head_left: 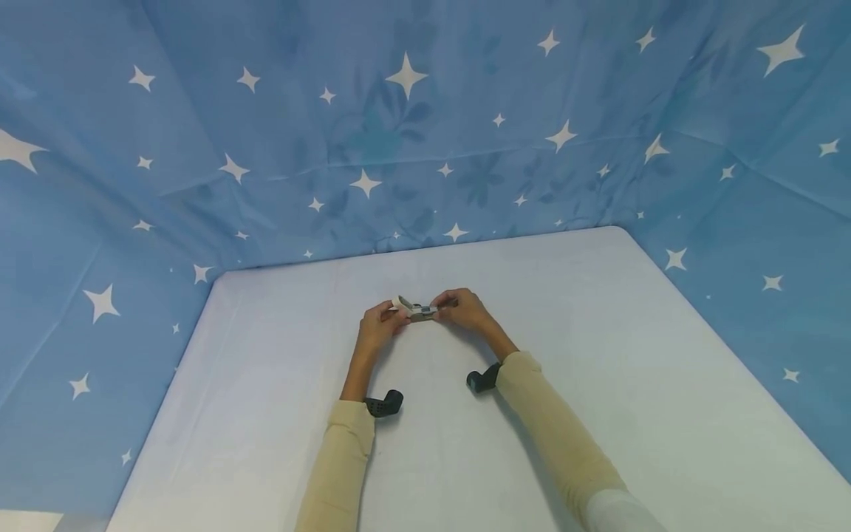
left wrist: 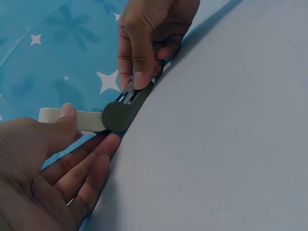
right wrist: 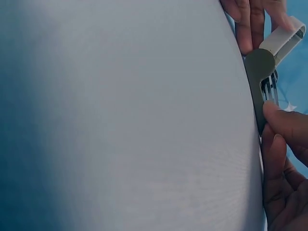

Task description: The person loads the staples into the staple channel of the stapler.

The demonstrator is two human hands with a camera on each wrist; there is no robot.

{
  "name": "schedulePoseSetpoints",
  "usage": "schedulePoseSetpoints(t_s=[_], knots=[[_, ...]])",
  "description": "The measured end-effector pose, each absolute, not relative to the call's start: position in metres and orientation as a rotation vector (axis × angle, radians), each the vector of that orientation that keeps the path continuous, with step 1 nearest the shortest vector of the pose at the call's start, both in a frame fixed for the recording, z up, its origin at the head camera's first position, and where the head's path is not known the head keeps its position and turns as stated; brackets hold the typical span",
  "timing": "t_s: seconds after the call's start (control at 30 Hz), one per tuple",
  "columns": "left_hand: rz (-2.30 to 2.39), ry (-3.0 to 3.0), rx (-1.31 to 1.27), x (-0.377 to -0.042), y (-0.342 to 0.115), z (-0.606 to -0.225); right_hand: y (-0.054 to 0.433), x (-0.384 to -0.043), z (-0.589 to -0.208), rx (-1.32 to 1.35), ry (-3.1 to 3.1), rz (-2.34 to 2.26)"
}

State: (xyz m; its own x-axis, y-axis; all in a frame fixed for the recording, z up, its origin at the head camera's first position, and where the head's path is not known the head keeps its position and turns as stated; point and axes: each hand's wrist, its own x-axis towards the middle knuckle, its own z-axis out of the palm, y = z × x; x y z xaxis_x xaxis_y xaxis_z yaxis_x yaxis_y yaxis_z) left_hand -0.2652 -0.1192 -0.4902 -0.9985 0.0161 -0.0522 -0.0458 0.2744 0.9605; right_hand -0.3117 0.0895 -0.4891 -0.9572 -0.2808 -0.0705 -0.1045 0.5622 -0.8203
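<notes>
A small folding cutlery case (left wrist: pixel 117 117) has a dark green body and a round hinge. Its beige cover (left wrist: pixel 89 126) is swung out at an angle. Metal fork tines (right wrist: pixel 271 89) show inside the green part; the rest of the fork is hidden. My left hand (head_left: pixel 382 323) pinches the beige cover, thumb on top, with fingertips under the hinge. At the other end, my right hand (head_left: pixel 467 309) grips the green body, its thumb over the fork. Both hands hold the case low over the far middle of the table.
A white-covered table (head_left: pixel 439 443) spreads beneath both arms. Behind it and along its sides hangs a blue curtain (head_left: pixel 279 125) with white stars. Dark wrist-worn cameras, a left one (head_left: pixel 385 404) and a right one (head_left: pixel 483 379), jut inward between the forearms.
</notes>
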Motion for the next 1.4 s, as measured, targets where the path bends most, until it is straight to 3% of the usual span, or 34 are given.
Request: schedulePoseSetpoints(t_s=[1.4], knots=[[1.53, 2.983, 0.21, -0.267, -0.108, -0.497, 0.088, -0.308, -0.488, -0.314, 2.626, -1.359]])
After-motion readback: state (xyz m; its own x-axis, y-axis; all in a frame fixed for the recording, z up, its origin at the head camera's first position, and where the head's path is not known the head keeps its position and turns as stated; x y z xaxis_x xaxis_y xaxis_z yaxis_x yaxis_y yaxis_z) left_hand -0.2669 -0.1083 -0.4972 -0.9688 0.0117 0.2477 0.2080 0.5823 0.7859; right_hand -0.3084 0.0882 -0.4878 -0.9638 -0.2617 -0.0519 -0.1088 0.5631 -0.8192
